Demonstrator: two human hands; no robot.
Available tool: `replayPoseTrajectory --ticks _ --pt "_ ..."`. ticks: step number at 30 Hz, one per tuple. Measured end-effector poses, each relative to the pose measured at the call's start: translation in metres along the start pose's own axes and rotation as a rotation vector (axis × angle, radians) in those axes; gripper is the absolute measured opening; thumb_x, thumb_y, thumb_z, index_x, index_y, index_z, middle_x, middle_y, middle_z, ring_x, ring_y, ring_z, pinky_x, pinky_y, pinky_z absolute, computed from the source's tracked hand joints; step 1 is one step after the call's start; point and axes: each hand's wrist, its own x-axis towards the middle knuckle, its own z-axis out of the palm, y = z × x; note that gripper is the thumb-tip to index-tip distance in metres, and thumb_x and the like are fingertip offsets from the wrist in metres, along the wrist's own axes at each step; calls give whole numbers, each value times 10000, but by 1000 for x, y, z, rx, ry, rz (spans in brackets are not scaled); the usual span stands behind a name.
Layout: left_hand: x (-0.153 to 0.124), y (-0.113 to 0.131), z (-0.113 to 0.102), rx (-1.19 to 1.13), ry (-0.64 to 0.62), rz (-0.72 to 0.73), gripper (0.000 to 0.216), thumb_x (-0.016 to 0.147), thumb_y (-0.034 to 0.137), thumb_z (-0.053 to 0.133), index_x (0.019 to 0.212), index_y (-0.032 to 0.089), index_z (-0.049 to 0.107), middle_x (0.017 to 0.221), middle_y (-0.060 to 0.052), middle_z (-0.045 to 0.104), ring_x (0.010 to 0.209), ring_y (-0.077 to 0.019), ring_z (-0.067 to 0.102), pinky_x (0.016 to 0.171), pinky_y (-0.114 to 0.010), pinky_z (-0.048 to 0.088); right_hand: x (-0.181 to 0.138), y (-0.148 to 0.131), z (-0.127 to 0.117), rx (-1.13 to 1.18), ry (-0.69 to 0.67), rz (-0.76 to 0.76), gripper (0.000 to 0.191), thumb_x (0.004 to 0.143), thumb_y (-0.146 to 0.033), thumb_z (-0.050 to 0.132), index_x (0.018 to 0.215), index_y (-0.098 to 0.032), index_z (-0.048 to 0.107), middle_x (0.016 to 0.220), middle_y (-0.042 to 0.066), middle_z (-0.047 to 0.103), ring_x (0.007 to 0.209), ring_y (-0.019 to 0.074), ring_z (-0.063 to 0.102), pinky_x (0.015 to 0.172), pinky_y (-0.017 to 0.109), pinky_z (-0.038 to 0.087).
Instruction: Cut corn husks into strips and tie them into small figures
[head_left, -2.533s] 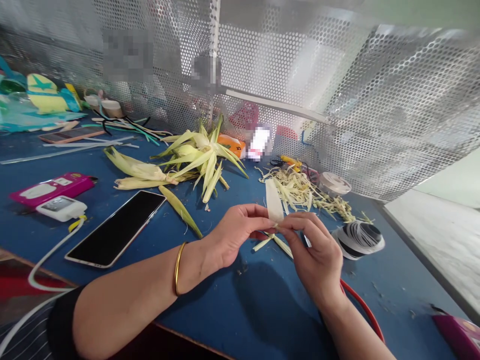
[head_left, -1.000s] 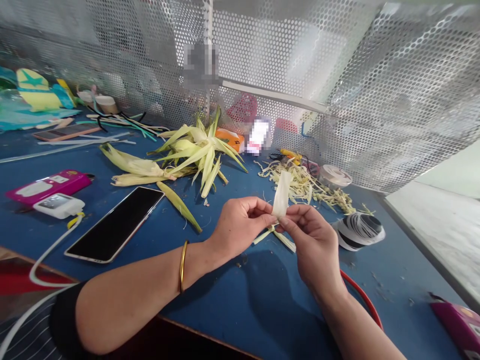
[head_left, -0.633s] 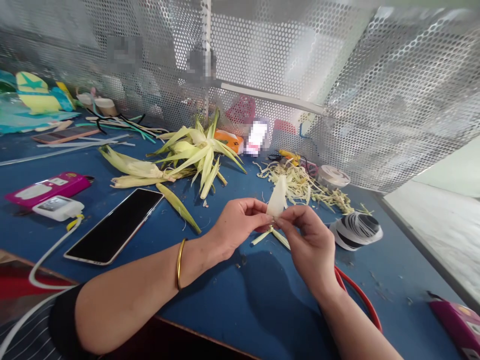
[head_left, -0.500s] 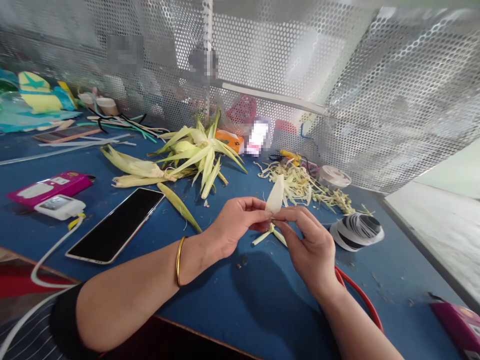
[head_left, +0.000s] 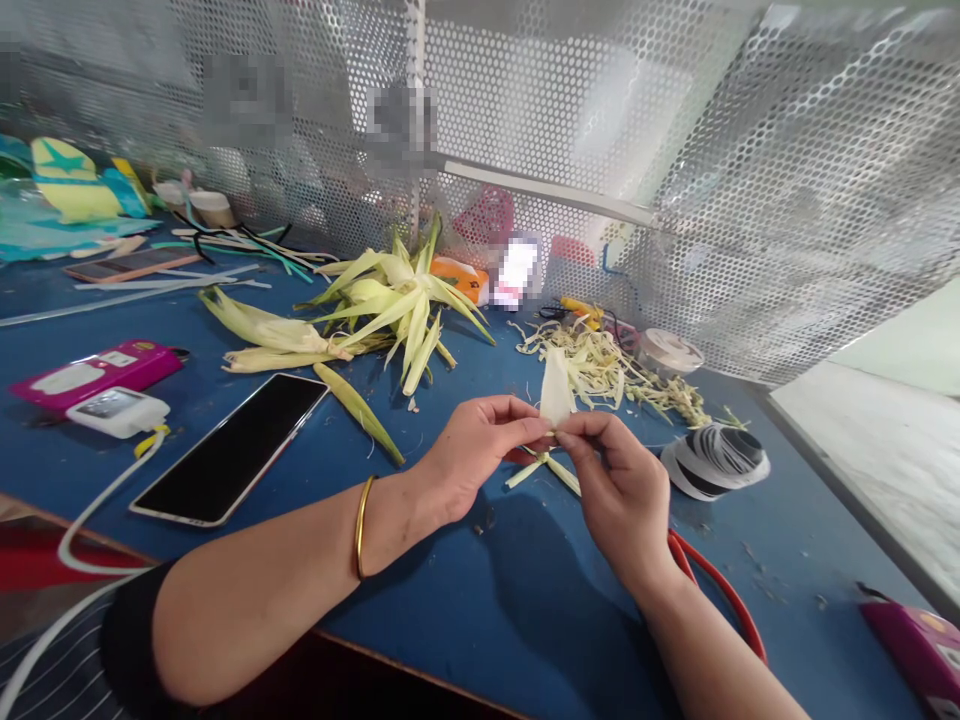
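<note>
One husk (head_left: 555, 388) stands nearly upright above the table (head_left: 427, 630), its base pinched between thumb and fingers of both the left hand (head_left: 469, 450) and the right hand (head_left: 619, 490), fingertips close together. Whether the forked strips (head_left: 564, 475) just below hang from it or lie on the table, I cannot tell. Such thin, dry-looking stuff could split along its grain if the two pinches pulled apart or twisted hard. Should either grip slacken, the base could slip or spread open. Dropped, it might get mixed up with the scraps (head_left: 592, 368) behind it, being much the same colour. The spool (head_left: 714, 465) near the right hand could be knocked by a careless wrist.
</note>
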Motion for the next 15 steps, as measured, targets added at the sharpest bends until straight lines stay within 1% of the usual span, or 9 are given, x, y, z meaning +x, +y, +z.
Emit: replayPoseTrajectory --ticks 4,10,15 --pt "0 -2 3 68 48 86 130 714 246 737 672 153 657 660 3 643 665 -107 588 695 -254 471 0 1 2 116 -16 115 85 912 -260 582 867 -211 634 792 7 690 729 164 655 641 276 495" --pt "0 -10 4 152 85 180 108 740 242 698 674 166 660 687 -12 688 711 -146 659 741 -281 524 -1 1 4 218 -21 193 73 901 -265 592 865 -208 619 763 6 690 720 163 669 669 298 519" --pt "3 -16 1 204 97 213 101 754 251 666 701 165 667 697 -16 689 700 -161 669 713 -293 539 -1 1 4 281 22 245 75 870 -267 637 906 -213 598 774 3 691 735 169 692 675 299 542"
